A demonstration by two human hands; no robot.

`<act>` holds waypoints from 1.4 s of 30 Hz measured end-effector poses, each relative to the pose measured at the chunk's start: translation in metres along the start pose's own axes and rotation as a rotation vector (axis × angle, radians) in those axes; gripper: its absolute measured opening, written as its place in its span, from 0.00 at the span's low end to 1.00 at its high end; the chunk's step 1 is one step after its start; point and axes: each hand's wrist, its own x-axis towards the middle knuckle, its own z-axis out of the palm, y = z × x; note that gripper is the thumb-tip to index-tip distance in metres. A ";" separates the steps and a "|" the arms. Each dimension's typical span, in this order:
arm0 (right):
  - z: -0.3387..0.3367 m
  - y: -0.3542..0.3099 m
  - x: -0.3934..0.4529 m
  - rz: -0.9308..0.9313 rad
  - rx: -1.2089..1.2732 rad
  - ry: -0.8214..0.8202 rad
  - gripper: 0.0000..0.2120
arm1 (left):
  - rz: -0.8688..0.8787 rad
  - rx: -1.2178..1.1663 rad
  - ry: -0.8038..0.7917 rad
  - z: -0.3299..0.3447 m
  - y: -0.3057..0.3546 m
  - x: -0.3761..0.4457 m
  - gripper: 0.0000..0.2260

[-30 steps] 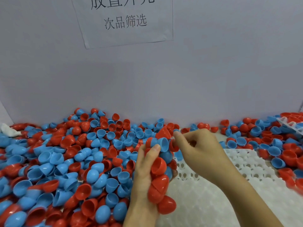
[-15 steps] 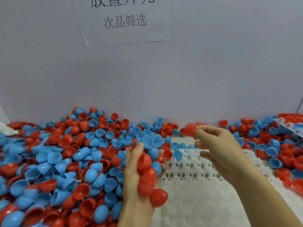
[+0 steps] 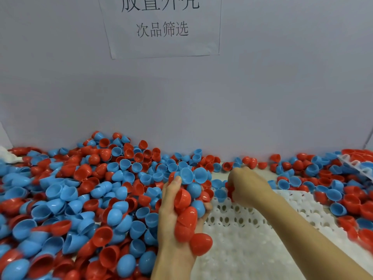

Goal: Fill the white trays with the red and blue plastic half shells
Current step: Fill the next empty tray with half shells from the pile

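Note:
My left hand (image 3: 169,211) grips a handful of red and blue half shells (image 3: 186,215), stacked from palm to fingertips, beside the left edge of the white tray (image 3: 252,239). My right hand (image 3: 248,186) is turned knuckles-up over the tray's far left corner, fingers curled round a red half shell (image 3: 230,194) that peeks out on its left side. The tray's sockets in front of both hands hold no shells. A deep pile of loose red and blue half shells (image 3: 80,199) covers the table to the left.
A grey wall (image 3: 181,98) with a paper sign (image 3: 161,27) stands just behind the pile. More shells (image 3: 333,188) lie right of the tray. A second white tray (image 3: 357,164) carrying shells shows at the far right edge. A white cloth (image 3: 8,156) lies far left.
My right hand took a red shell from the left hand's bunch, lifted it right, then turned over and came down onto the tray's far corner. The left hand drifted slightly left.

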 end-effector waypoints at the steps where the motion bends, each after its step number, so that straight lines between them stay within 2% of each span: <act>1: -0.002 0.002 -0.001 -0.012 0.020 0.001 0.07 | -0.003 -0.011 0.001 0.001 0.000 0.000 0.21; 3: -0.002 0.004 -0.005 -0.009 0.058 -0.039 0.02 | -0.011 -0.034 -0.011 0.001 -0.001 -0.002 0.22; 6: -0.014 0.010 -0.018 -0.010 0.235 0.040 0.08 | -0.005 0.025 0.001 0.002 -0.003 -0.001 0.27; 8: -0.025 0.005 -0.039 -0.069 0.508 0.172 0.04 | 0.043 0.130 0.025 0.002 -0.005 -0.001 0.25; 9: -0.031 0.000 -0.051 -0.107 0.659 0.208 0.06 | 0.071 0.192 0.043 0.002 -0.006 -0.002 0.22; 12: -0.040 -0.018 -0.076 -0.181 0.956 0.138 0.06 | 0.137 0.306 0.036 0.005 -0.008 -0.005 0.17; 19: -0.030 -0.024 -0.075 -0.031 1.229 0.082 0.06 | 0.252 0.545 -0.064 0.004 -0.011 -0.007 0.20; 23: -0.027 -0.017 -0.075 -0.054 1.350 -0.023 0.06 | 0.262 0.590 -0.071 0.002 -0.015 -0.004 0.22; 27: -0.028 -0.015 -0.076 -0.053 1.446 0.025 0.07 | 0.250 0.565 -0.071 0.003 -0.016 -0.002 0.20; 30: -0.027 -0.011 -0.074 -0.052 1.410 0.147 0.13 | 0.237 0.554 -0.053 0.002 -0.015 0.001 0.20; 35: -0.025 -0.013 -0.073 -0.155 1.098 0.298 0.19 | 0.176 0.543 -0.008 0.000 -0.017 0.003 0.20; 39: -0.027 -0.016 -0.074 -0.183 0.908 0.285 0.16 | 0.170 0.542 -0.013 -0.001 -0.015 0.003 0.20; 42: -0.027 -0.017 -0.074 -0.169 0.910 0.227 0.15 | 0.171 0.570 -0.052 0.001 -0.016 0.002 0.14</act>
